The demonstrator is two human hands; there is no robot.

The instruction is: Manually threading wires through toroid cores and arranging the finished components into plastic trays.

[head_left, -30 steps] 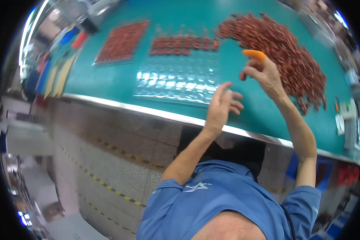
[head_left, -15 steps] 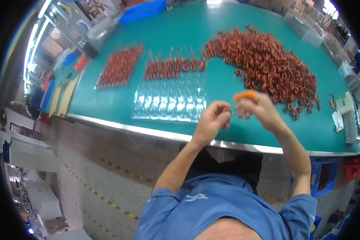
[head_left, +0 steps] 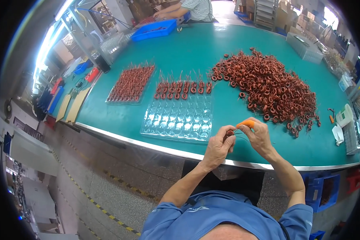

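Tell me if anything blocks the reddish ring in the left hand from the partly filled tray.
No separate object visibly stands between the reddish ring and the partly filled tray; only the left hand holding the ring is there. The right hand is on the ring's other side, away from the tray.

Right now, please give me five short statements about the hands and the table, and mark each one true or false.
1. The left hand holds a reddish ring. True.
2. The orange finger cover is on the left hand. False: it is on the right hand.
3. The large heap of rings lies right of the partly filled tray. True.
4. That tray holds rings only in its near rows. False: they sit in its far rows.
5. The large blue bin stands toward the far side of the green table. True.
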